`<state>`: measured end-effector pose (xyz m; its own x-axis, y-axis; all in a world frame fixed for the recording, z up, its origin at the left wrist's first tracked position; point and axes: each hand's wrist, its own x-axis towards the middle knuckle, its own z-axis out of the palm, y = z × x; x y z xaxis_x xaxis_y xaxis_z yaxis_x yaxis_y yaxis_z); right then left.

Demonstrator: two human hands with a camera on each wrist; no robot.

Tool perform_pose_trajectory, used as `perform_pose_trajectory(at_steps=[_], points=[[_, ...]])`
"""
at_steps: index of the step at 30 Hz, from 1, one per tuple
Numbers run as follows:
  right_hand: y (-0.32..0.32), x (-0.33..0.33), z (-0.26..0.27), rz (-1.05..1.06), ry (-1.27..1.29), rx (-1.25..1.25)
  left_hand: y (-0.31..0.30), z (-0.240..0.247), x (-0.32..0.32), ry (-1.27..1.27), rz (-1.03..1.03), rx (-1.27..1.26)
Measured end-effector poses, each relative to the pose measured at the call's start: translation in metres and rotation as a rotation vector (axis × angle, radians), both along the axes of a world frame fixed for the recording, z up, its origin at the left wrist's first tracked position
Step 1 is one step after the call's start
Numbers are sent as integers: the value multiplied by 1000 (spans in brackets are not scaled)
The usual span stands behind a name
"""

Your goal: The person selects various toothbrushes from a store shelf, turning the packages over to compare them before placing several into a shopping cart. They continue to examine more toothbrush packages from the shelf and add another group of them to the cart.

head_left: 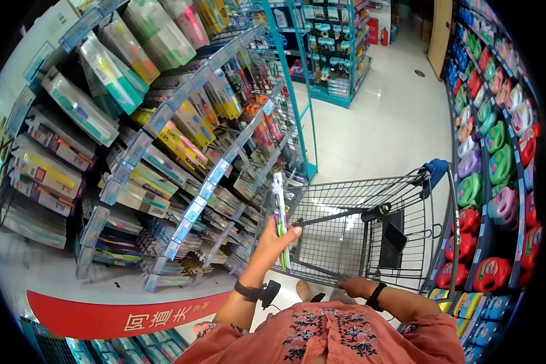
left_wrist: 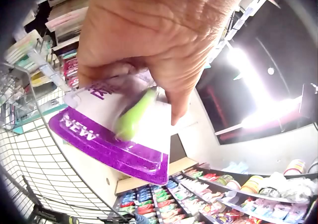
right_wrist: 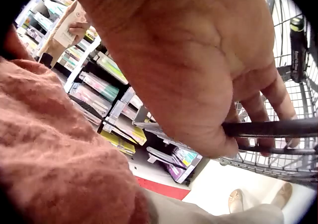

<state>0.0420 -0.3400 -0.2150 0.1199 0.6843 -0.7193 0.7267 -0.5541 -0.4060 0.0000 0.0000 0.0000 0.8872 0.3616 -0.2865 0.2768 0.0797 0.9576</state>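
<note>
My left hand [head_left: 276,239] holds up a toothbrush pack [head_left: 279,197] at the near side of the cart, close to the hanging racks. In the left wrist view the toothbrush pack [left_wrist: 109,152] has a purple and white card marked NEW, with a bright green handle under clear plastic. Fingers and thumb pinch it from both sides. Low at the near edge of the wire shopping cart [head_left: 312,272], my right hand [head_left: 355,286] grips the rim. The right wrist view has its fingers hooked over the dark cart bar [right_wrist: 278,128].
Racks of hanging toothbrush packs [head_left: 164,158] line the left. Laundry bottles [head_left: 500,161] fill shelves on the right. A black cylindrical item [head_left: 376,211] and a dark flat panel [head_left: 394,239] are on the cart; a blue cloth [head_left: 434,175] hangs at its corner. Tiled floor [head_left: 370,115] stretches ahead.
</note>
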Motion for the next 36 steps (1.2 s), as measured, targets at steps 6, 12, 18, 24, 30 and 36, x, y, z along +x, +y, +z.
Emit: perform_pose_trajectory(at_steps=[6,12,18,24,30,36], points=[[-15,9,14,-30,-110,60,28,28,-13,-229,122,22],[-21,30,36,-36,-288,5,57,78,-40,-350,162,-29],[-38,60,12,-55,-436,-21,83,125,-90,-507,276,207],[-45,93,-13,-87,-530,-29,108,150,-134,-639,465,397],[-45,132,-35,-10,-487,-160,130,180,-171,-720,597,636],[9,169,-21,220,-174,-303,135,238,-199,-668,926,758]])
